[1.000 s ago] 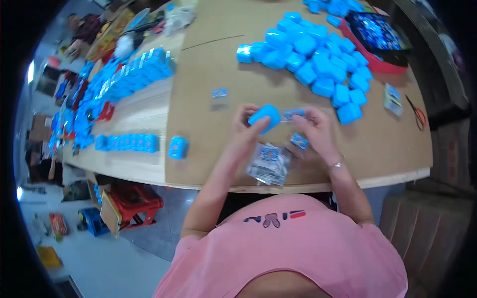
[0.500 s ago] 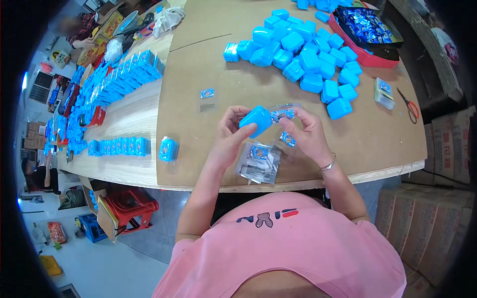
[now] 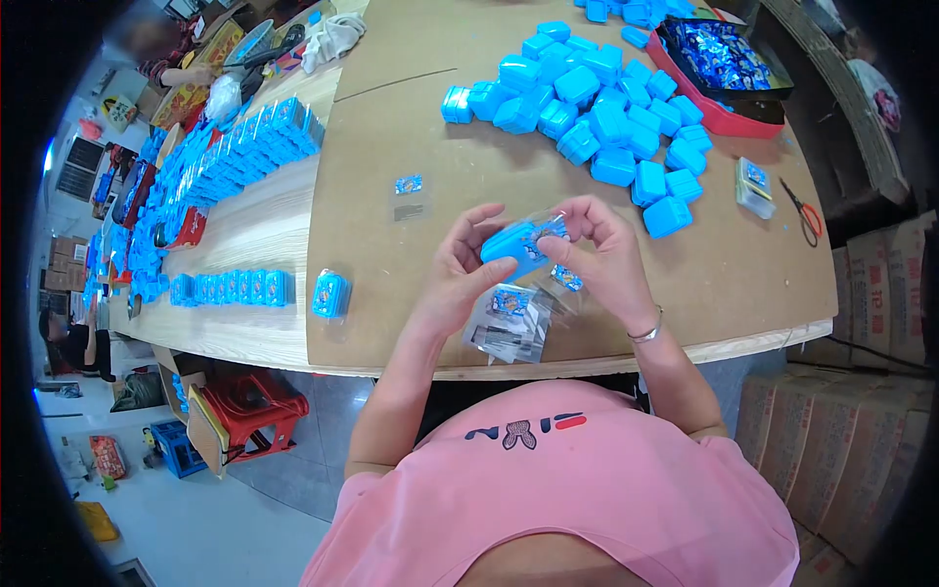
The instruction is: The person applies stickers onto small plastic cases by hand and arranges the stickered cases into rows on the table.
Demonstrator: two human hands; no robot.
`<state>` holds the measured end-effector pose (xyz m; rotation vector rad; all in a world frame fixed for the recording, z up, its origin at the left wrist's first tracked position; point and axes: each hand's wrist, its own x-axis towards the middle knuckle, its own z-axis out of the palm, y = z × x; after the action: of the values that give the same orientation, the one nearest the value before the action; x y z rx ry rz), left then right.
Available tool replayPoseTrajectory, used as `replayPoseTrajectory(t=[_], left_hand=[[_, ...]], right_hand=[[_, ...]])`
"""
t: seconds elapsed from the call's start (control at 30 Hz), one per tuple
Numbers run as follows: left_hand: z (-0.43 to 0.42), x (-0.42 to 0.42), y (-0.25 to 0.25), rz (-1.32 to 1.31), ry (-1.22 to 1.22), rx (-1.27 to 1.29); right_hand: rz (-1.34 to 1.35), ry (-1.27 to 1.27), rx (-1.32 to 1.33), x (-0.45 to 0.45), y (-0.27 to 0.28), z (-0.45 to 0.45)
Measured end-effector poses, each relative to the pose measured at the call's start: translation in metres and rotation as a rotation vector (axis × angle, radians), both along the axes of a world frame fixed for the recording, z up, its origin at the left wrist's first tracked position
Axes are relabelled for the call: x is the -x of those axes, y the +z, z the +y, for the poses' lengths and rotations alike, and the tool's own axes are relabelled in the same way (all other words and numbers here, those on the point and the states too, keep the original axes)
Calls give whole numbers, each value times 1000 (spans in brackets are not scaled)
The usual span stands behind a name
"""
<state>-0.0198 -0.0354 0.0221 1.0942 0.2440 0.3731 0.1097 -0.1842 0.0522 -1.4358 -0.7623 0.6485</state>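
My left hand [image 3: 468, 262] grips a blue plastic box [image 3: 504, 248] between thumb and fingers. Thumb and fingers of my right hand [image 3: 608, 256] pinch a clear bag with a printed label [image 3: 551, 231], which lies against the right side of the box. How far the box sits inside the bag cannot be made out. Below the hands, a stack of clear printed bags [image 3: 509, 323] rests near the table's front edge, with another printed piece [image 3: 565, 278] beside it. One more printed bag [image 3: 409, 196] lies flat to the left.
Blue boxes [image 3: 611, 122] are heaped at the back right, by a red tray [image 3: 729, 121] of small packets. Orange-handled scissors [image 3: 806, 217] lie at the right. Rows of boxes [image 3: 235, 289] and one wrapped box [image 3: 331, 293] stand left. A person [image 3: 161, 59] is at the far left.
The bag in my right hand has moved left onto the box, which has turned and now overlaps the printed label. The person at the far left has shifted an arm.
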Motion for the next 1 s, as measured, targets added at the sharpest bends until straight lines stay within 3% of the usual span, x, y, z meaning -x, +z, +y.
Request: replayPoseTrajectory(t=[0.13,0.27,0.43,0.77,1.0], left_hand=[[-4,1,2,39,-22,-8],[-10,-1,10,28,73,72],[-8,-8,14,171,99,196],[-34,8,21,80,217,102],[-29,14,19,111,188,162]], right_hand=[[-92,-81,11,6,-1,10],[-955,-222,28,21,-4,22],[-985,-199,-8,28,-21,31],[-806,-150,-152,28,-19,25],[-830,-117,-176,29,-24,27]])
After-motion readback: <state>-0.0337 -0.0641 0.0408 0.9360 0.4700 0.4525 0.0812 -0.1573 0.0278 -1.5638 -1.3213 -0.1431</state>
